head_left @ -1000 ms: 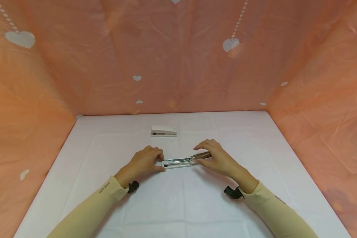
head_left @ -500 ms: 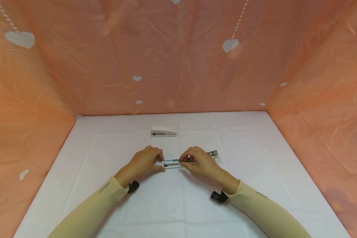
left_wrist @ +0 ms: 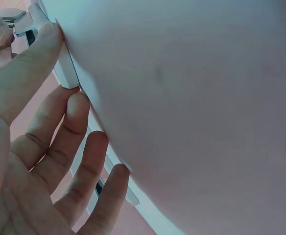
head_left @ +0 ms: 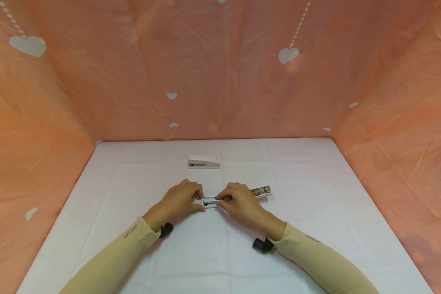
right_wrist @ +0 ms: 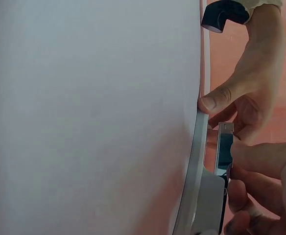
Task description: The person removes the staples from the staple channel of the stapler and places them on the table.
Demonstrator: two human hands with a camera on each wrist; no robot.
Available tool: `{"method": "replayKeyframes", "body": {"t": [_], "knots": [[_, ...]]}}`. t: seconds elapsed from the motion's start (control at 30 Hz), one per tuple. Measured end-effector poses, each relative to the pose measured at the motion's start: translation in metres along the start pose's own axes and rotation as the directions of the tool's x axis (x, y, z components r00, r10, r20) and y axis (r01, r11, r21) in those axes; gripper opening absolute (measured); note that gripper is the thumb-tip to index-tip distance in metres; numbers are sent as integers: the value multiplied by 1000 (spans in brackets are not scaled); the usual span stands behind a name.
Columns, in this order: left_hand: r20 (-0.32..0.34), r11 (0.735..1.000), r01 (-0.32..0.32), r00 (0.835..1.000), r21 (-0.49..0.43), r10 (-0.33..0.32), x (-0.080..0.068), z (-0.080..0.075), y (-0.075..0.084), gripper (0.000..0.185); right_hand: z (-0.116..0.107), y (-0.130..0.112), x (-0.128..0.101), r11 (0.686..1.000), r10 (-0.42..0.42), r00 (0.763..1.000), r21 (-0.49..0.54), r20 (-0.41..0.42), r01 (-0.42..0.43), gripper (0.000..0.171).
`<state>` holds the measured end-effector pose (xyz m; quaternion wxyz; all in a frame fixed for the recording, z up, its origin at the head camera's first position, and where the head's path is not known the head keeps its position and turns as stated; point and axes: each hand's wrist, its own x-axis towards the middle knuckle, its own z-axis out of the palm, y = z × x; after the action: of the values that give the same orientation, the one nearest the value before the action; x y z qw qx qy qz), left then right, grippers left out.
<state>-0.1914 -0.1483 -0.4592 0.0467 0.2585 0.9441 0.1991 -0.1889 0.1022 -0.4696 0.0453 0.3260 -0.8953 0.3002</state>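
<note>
Stapler opened flat, nearer than closed spare stapler. Left hand pinching base end; right hand gripping magazine. Likely rigid, light, hinged; best held by base.

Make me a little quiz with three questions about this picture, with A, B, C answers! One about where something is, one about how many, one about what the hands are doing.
1. Where is the closed white stapler?
A. Behind the hands, farther up the table
B. In the left hand
C. On the floor

2. How many staplers are on the white table?
A. One
B. Two
C. Four

3. How is the stapler between the hands, the open stapler?
A. Shut tight
B. Swung open flat
C. Standing on end

Answers:
1 A: it lies alone beyond the hands.
2 B: one closed, one open.
3 B: it stretches out long, with the left hand at one end and the right hand at its metal middle.
</note>
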Motion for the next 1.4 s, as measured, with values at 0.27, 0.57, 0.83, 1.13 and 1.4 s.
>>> {"method": "replayKeyframes", "body": {"t": [0.27, 0.57, 0.83, 1.13, 1.4], "knots": [[4, 1000, 2, 1000, 1, -2, 1, -1, 1, 34, 0, -7, 0, 996, 66, 998, 62, 16, -67, 12], [10, 1000, 13, 1000, 12, -13, 2, -1, 0, 34, -1, -8, 0, 988, 113, 993, 104, 36, -116, 11], [17, 1000, 19, 1000, 8, -19, 3, 0, 1, 34, -3, -8, 0, 975, 163, 986, 145, 46, -168, 8], [9, 1000, 12, 1000, 10, -12, 3, -1, 2, 33, 1, -7, 0, 975, 161, 987, 156, -2, -158, 8], [14, 1000, 27, 1000, -4, -27, 2, 0, 1, 33, 5, -7, 3, 984, 134, 989, 128, -59, -126, 11]]}}
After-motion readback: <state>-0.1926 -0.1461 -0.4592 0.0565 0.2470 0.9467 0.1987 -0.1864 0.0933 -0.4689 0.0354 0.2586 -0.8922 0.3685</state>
